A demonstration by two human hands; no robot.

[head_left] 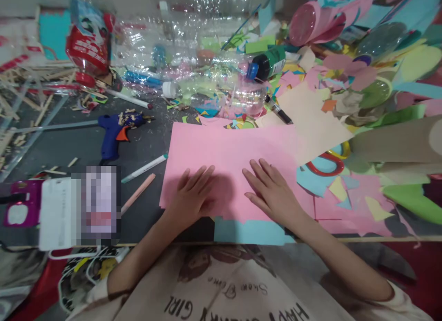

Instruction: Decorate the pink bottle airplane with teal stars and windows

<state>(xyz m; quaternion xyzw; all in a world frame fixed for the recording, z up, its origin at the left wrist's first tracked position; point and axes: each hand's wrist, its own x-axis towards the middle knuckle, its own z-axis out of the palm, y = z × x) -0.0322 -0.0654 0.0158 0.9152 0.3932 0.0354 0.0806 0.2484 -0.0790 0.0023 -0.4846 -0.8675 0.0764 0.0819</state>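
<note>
A pink sheet of paper (228, 148) lies flat on the dark table in front of me. My left hand (193, 194) rests on its lower left part, fingers spread. On the lower right part lies my right hand (271, 189), palm down with the fingers apart. Neither hand holds anything. Below the pink sheet, the edge of a light blue sheet (250, 231) sticks out toward the table's front edge. A green-capped marker (147, 168) touches or nearly touches the pink sheet's left side, with a peach-coloured marker (138, 192) below it.
A blue glue gun (112, 132) with an orange trigger lies at left, near wooden sticks (43, 111). Clear plastic bottles (221, 88) crowd the back. Red-handled scissors (326, 165) lie among paper scraps at right. A white power bank-like box (57, 215) sits front left.
</note>
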